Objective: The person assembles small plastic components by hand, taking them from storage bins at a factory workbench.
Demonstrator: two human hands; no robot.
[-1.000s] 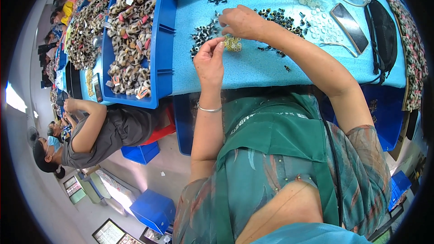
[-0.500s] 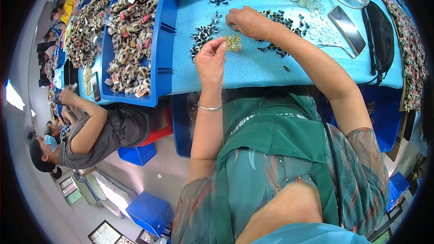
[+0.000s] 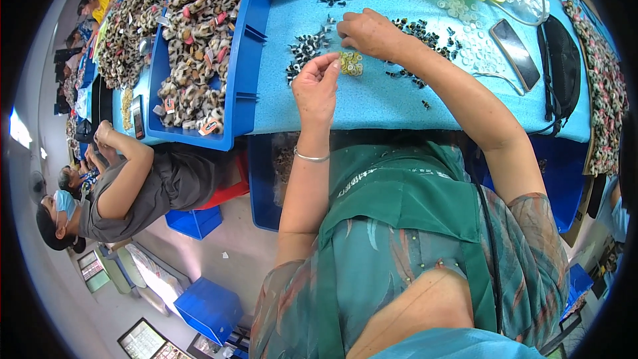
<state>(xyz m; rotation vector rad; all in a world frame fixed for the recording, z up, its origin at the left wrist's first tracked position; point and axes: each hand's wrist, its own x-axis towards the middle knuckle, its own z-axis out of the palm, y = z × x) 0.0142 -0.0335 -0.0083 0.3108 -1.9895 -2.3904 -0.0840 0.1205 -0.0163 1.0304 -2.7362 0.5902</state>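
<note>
Head view: yellow plastic rings (image 3: 352, 64) lie clustered on the speckled light-blue tabletop (image 3: 292, 118) just beside the left hand (image 3: 317, 86), its thumb and forefinger close together; I cannot tell whether they pinch anything. The right hand (image 3: 373, 34) curls beyond the rings, its grip hidden. Small black-and-white pegs (image 3: 306, 50) lie leftward, then a blue plastic bin (image 3: 244, 83) of spotted plush pieces (image 3: 193, 46).

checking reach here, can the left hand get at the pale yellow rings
Probably yes: the left hand is right beside the pale yellow rings, which look uncovered on the blue tabletop; the right hand, farther up, leaves that side free.
</note>
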